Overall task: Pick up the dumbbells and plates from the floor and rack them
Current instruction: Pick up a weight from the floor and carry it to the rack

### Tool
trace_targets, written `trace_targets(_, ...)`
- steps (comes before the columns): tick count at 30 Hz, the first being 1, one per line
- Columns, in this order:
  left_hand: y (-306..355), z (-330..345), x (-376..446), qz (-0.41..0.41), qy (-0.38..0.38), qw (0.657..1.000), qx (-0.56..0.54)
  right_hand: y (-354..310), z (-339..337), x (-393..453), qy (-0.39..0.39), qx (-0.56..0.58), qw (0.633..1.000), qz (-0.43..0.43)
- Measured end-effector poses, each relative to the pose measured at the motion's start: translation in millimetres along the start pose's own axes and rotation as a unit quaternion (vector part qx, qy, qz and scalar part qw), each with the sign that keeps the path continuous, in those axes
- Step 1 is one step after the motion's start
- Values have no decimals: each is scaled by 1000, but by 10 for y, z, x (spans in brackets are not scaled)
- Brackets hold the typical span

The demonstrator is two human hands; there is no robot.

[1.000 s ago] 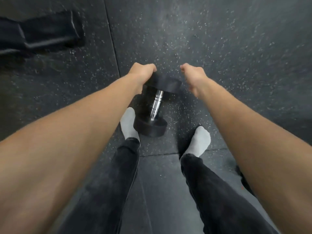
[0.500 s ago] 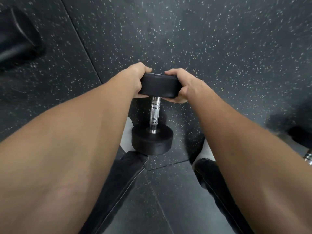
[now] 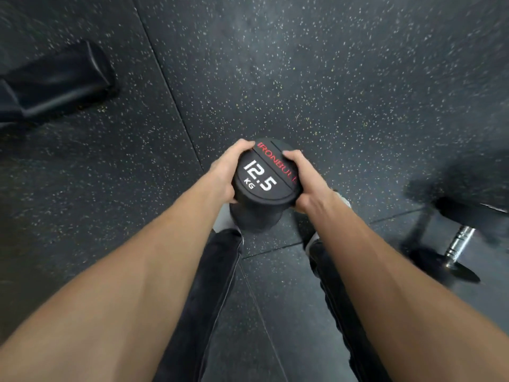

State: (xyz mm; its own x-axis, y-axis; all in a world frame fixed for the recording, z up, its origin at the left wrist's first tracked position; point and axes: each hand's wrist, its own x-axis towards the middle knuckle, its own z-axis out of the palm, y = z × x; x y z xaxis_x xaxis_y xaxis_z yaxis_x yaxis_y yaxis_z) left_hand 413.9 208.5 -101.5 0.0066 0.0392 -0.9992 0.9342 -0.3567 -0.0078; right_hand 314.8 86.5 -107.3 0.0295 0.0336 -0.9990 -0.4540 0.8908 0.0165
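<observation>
A black rubber dumbbell (image 3: 263, 177) marked 12.5 KG stands on end between my feet, its top face turned up at me. My left hand (image 3: 224, 172) clasps the left side of its upper head. On the right side my right hand (image 3: 305, 180) clasps the same head. The handle and most of the lower head are hidden beneath the upper head. A second dumbbell (image 3: 460, 241) with a chrome handle lies on the floor at the right, blurred.
The floor (image 3: 330, 78) is dark speckled rubber in tiles with seams. A black padded object (image 3: 55, 81) lies at the upper left. My legs in dark trousers and my white socks are directly below the dumbbell.
My right hand has closed on the dumbbell's upper head beside the left. The dumbbell has been tipped from slanted to upright, so its top face now shows. A second dumbbell has come into view.
</observation>
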Motion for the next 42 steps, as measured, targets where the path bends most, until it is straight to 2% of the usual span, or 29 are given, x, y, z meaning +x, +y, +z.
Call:
trace_targets(5, -306, -50, -130, 106, -31, 993, -37, 143, -141, -253, 10, -64, 991, -114)
trace_targets(9, -199, 75, -39, 187, -33, 981, -32, -21, -77, -181, 21, -115, 972, -203)
trace_targets(13, 108, 200, 61, 208, -39, 977, 30, -307, -4, -36, 20, -150, 961, -233)
trace_targets(17, 64, 91, 111, 214, -15, 972, 95, -169, -88, 30, 50, -193, 939, -280)
trace_targets(20, -70, 124, 190, 231, -7, 972, 34, -105, -98, 98, 56, -177, 937, -297)
trace_targets(25, 78, 163, 33, 182, -30, 983, 6, -295, 8, -49, 22, -202, 943, -263)
trace_targets(30, -142, 13, -484, 148, -14, 987, -57, -197, 42, -467, 12, -271, 926, -263)
trace_targets(36, -487, -388, -1760, 163, -4, 976, -147, 82, 249, -1658, -66, -341, 905, -245)
trace_targets(42, -1330, -892, -3336, 197, 38, 935, -293, 653, 654, -3228, -144, -476, 825, -270)
